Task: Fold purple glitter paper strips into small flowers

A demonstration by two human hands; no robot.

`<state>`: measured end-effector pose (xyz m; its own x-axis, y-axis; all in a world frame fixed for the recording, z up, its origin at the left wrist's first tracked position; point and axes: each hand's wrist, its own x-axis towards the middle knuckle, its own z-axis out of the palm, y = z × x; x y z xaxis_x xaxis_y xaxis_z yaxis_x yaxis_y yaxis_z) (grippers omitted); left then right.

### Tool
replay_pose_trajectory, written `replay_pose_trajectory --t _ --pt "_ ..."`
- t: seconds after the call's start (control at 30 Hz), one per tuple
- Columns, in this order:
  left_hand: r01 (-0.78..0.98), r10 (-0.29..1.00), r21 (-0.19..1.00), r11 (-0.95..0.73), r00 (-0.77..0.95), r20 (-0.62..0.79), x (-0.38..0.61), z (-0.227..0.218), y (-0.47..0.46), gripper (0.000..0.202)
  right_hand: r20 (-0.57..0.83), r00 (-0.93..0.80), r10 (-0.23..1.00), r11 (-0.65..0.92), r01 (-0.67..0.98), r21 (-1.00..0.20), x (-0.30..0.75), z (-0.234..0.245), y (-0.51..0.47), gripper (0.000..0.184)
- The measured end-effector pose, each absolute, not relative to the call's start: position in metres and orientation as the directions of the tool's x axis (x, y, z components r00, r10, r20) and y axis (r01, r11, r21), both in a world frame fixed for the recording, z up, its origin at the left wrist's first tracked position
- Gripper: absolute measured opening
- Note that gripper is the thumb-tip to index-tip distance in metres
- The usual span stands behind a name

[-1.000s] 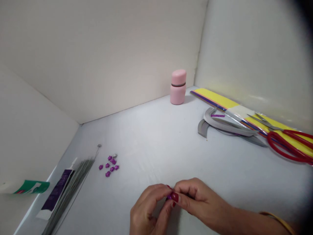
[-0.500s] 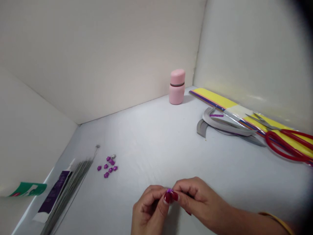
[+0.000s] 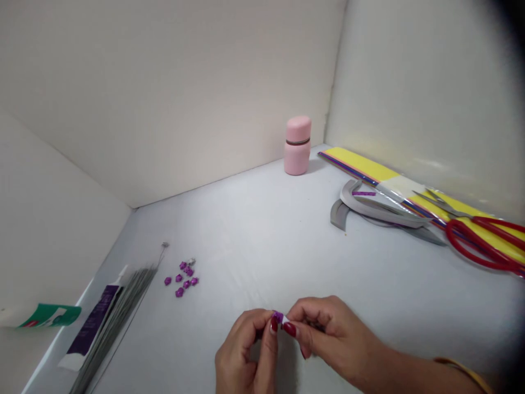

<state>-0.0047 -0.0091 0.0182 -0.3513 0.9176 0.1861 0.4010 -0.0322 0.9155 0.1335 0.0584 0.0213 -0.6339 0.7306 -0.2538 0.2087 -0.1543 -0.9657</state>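
Small purple glittery piece (image 3: 278, 317), pinched between left hand (image 3: 244, 350) and right hand (image 3: 328, 331), both grips pressed together on it.

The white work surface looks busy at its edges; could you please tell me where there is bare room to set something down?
The widest bare patch lies between the purple beads, the grey paper strips and the pink jar, above the left hand and right hand. It is crowded around the red scissors and the wires.

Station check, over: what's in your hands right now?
Left hand and right hand pinching small purple bead at the fingertips. Loose purple beads lie off left, apart from the hands.
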Motion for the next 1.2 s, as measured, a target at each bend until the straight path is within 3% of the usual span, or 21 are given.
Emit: replay_pose_trajectory --t 0.13,0.2,0.37,0.5,0.83,1.03,1.2 --pt "0.47 0.917 0.878 -0.087 -0.306 0.254 -0.006 0.019 -0.009 0.011 -0.224 -0.642 0.733 -0.119 0.204 -0.972 0.135 0.022 0.058 0.032" --pt "0.438 0.925 0.896 -0.068 -0.308 0.221 -0.007 0.02 -0.008 0.011 -0.189 -0.648 0.738 -0.07 0.204 -0.976 0.135 0.023 0.059 0.031" --pt "-0.006 0.928 0.968 0.25 -0.284 -0.241 -0.01 0.024 -0.002 0.02 -0.036 -0.65 0.759 0.123 0.197 -0.973 0.136 0.022 0.061 0.027" --pt "-0.185 0.893 0.927 0.326 -0.262 -0.366 -0.009 0.025 0.001 0.024 -0.148 -0.685 0.713 -0.006 0.205 -0.979 0.137 0.019 0.06 0.023" --pt "-0.157 0.909 0.941 0.3 -0.252 -0.332 -0.005 0.029 -0.002 0.022 -0.186 -0.684 0.706 -0.052 0.212 -0.976 0.137 0.023 0.059 0.025" --pt "-0.361 0.856 0.874 0.324 -0.281 -0.433 -0.002 0.028 -0.001 0.026 -0.252 -0.697 0.671 -0.336 0.017 -0.942 0.133 0.021 0.06 0.026" --pt "-0.371 0.84 0.869 0.328 -0.307 -0.448 -0.001 0.025 0.001 0.024 -0.32 -0.711 0.627 -0.379 0.08 -0.922 0.132 0.019 0.061 0.029"
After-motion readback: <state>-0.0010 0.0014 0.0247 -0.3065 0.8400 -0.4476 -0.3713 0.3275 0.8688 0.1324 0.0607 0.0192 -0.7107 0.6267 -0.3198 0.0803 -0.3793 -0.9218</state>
